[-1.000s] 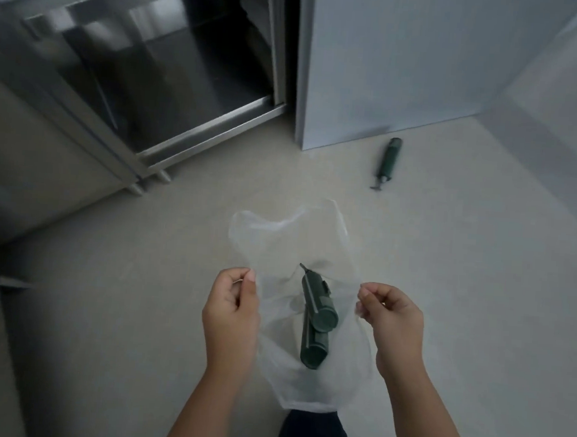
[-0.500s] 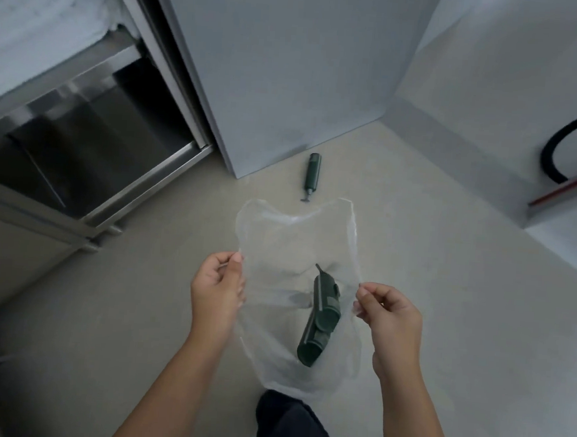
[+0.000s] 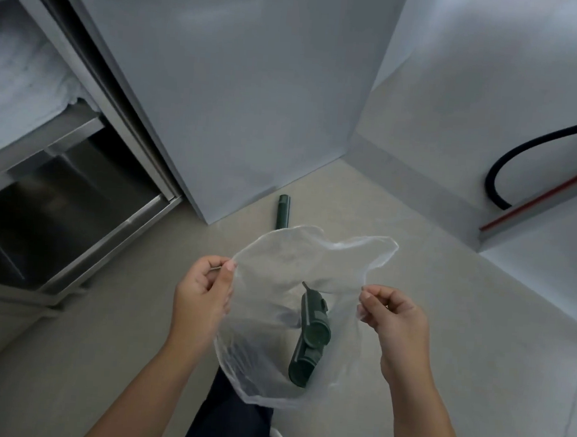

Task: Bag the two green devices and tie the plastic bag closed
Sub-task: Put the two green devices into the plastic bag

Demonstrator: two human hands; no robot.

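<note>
I hold a clear plastic bag (image 3: 266, 319) open in front of me. My left hand (image 3: 203, 294) pinches its left rim and my right hand (image 3: 392, 321) pinches its right rim. Inside the bag lies a dark green device (image 3: 309, 336), long and tube-shaped, tilted with its thin tip pointing away from me. A second green device (image 3: 282, 211) lies on the beige floor just beyond the bag's far rim, close to the base of a grey cabinet; its near end is hidden behind the bag.
A steel cabinet (image 3: 88, 184) with an open lower shelf stands at the left. A grey cabinet panel (image 3: 227, 94) rises ahead. A black hose (image 3: 510, 155) curves along the wall at the right. My dark trouser leg (image 3: 231, 429) shows below the bag.
The view has tilted up and shifted, so the floor device now sits right behind the bag's rim. Both hands keep their pinch on the bag; its mouth has spread wider.
</note>
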